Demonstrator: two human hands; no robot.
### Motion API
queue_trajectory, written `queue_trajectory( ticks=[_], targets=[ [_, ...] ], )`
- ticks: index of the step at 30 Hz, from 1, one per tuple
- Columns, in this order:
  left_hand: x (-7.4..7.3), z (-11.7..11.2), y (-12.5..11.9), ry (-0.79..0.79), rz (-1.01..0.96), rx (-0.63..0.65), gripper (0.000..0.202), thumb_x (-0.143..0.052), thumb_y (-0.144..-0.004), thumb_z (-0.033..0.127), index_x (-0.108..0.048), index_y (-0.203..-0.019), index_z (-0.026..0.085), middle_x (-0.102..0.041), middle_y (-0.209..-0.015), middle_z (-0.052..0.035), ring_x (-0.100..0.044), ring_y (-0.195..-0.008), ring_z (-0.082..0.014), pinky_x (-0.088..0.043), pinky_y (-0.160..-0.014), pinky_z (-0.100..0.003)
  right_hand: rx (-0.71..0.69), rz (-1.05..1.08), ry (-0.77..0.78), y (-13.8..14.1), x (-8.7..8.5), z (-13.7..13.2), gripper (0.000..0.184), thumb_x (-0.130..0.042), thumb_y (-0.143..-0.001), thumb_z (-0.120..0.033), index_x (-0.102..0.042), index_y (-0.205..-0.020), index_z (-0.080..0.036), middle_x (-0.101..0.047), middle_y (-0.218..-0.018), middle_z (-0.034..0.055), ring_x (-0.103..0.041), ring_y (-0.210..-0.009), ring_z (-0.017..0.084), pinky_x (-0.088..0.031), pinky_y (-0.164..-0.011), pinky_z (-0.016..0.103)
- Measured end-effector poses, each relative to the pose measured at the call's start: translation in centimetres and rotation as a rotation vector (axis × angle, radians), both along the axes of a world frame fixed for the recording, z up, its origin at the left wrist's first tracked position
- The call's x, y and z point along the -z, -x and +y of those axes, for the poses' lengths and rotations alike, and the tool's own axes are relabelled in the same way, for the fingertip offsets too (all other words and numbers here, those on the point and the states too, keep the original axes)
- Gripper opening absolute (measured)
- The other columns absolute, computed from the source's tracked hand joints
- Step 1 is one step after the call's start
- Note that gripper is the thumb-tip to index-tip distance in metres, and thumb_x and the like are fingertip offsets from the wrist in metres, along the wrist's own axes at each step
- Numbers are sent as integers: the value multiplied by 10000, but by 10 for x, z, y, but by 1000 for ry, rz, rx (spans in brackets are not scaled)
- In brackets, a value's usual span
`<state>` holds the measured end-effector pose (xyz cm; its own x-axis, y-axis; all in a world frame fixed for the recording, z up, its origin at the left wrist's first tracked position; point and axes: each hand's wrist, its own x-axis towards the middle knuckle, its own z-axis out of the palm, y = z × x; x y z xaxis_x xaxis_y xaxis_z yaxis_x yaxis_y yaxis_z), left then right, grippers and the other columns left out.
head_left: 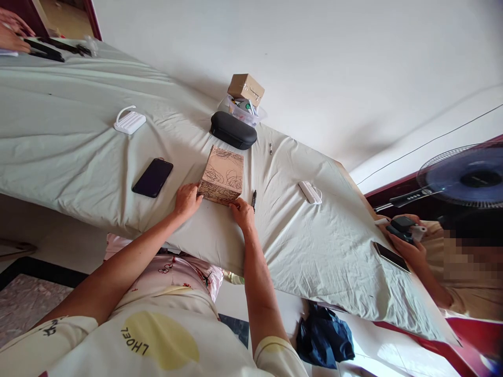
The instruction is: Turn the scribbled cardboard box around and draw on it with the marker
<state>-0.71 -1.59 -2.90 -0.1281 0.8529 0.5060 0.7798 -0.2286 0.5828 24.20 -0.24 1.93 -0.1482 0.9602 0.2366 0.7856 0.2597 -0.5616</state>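
A brown cardboard box (222,174) with black scribbled line drawings stands on the table covered by a pale green cloth (70,131). My left hand (187,200) rests against the box's left lower corner, fingers curled on its side. My right hand (242,213) touches its right lower corner, fingers bent against it. A black pen (254,199) lies just right of my right hand. A black phone (153,177) lies face up to the left of the box.
Behind the box sit a black case (233,130), a clear tub of small items (245,111) and a taped carton (245,88). White devices (129,121) (310,191) lie either side. Another person's hand (406,242) holds a gadget at right; a fan (463,177) stands there.
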Motion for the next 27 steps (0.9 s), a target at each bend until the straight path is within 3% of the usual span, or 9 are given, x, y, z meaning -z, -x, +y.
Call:
queue_trajectory(
  ticks=[6,10,13,16,18,20,23,27],
  targets=[
    [-11,-5,5,-111,-176,85,439,-489,-1041,392,-599,-1415,192,-698,-1387,-148,-682,-1259,-283,-554,-1084,-441,-68,48,-58,4,3,-1,179,-650,-891,-353,-692,-777,-222,-713,-783,20,-603,-707,180,-472,-685,290],
    [-16,-10,6,-106,-237,92,518,-404,-1080,482,-579,-1470,190,-713,-1375,-155,-738,-1169,-277,-602,-992,-407,-158,57,-95,6,4,-2,337,-586,-962,-439,-658,-717,-219,-684,-761,34,-596,-690,173,-466,-663,282],
    [-17,-11,5,-125,-253,60,538,-391,-1085,517,-594,-1464,194,-728,-1352,-155,-762,-1115,-275,-617,-946,-387,-128,59,-80,6,3,-3,413,-581,-974,-531,-635,-710,-218,-669,-749,30,-587,-658,162,-461,-644,280],
    [-18,-12,7,-187,-262,27,572,-358,-1091,546,-591,-1463,180,-711,-1376,-167,-748,-1154,-271,-609,-977,-385,-38,138,-76,5,1,-2,386,-656,-919,-594,-690,-930,-210,-707,-824,26,-608,-668,153,-487,-664,279],
    [-19,-12,8,-237,-248,-2,598,-325,-1093,567,-596,-1452,172,-709,-1370,-173,-732,-1184,-270,-597,-1003,-387,-3,238,-134,4,-2,-2,497,-701,-886,-587,-656,-1208,-211,-737,-983,48,-638,-724,151,-521,-695,286],
    [-21,-12,9,-273,-220,-14,606,-291,-1099,571,-612,-1428,176,-725,-1321,-166,-721,-1183,-263,-580,-1026,-388,-2,317,-217,4,-4,-2,610,-715,-881,-554,-577,-1374,-223,-723,-1132,81,-666,-812,159,-545,-719,296],
    [-23,-13,10,-293,-188,-13,602,-272,-1106,567,-634,-1397,185,-741,-1176,-147,-722,-1085,-249,-568,-1009,-388,-60,337,-293,6,-7,-4,442,-670,-927,-499,-644,-1275,-228,-703,-1164,94,-677,-864,165,-555,-722,300],
    [-22,-12,7,-281,-187,16,573,-315,-1101,559,-615,-1420,189,-707,-1110,-135,-706,-1007,-237,-569,-953,-361,-99,320,-282,6,-10,-6,313,-618,-964,-502,-689,-1075,-218,-699,-1115,73,-656,-745,129,-558,-693,293]
  ],
)
